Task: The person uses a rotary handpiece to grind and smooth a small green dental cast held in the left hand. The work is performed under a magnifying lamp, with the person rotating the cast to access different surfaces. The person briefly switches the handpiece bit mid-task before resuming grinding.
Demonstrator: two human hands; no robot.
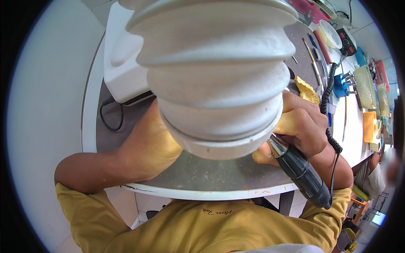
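Note:
My right hand (304, 128) is closed around a dark rotary handpiece (301, 170) with a silver nose. The handpiece slants, its rear end towards the lower right and its tip hidden behind a wide white ribbed hose (217, 80). Coming in from the left, my left hand (158, 145) reaches behind the hose's lower rim. Its fingers are covered, so what they hold, if anything, does not show. Just beyond my right hand lies a yellow piece with a scalloped edge (307, 90).
A white machine (122, 59) with a black cable stands at the back left. Along the right lie a brush (312, 59), other slim tools, a blue metal device (341, 85), a coiled cord (325, 99) and several baskets (365, 86). Another person (371, 175) sits at the far right.

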